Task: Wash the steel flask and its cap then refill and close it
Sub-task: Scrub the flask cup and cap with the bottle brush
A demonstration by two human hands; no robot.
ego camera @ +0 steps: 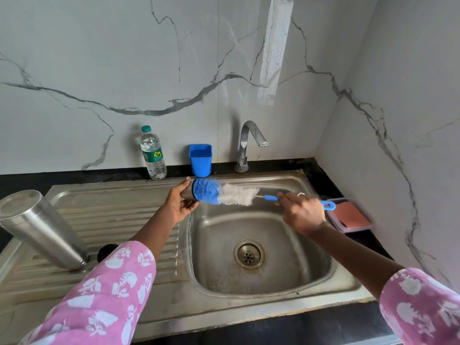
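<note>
The steel flask is seen at the far left, set mouth down on the ribbed drainboard; its rim is lost against the steel. Just right of it, a small black object is half covered by the pink printed sleeve and cannot be identified. Further back, a plastic water bottle is stood upright on the black bench by the wall.

The left hand is held over the back left rim of the basin, fingers and thumb curled round the flask's cap, of which only a sliver of steel can be made out. A blue tub is stood behind it. The blue bristles of a bottle brush are set against the cap's open end; how far they reach inside cannot be told. The blue brush handle is gripped by the right hand, most of it hidden under curled fingers, its end loop left showing. The tap is mounted behind the basin. At the far right, a clear box with an orange pad is partly covered by the handle.
</note>
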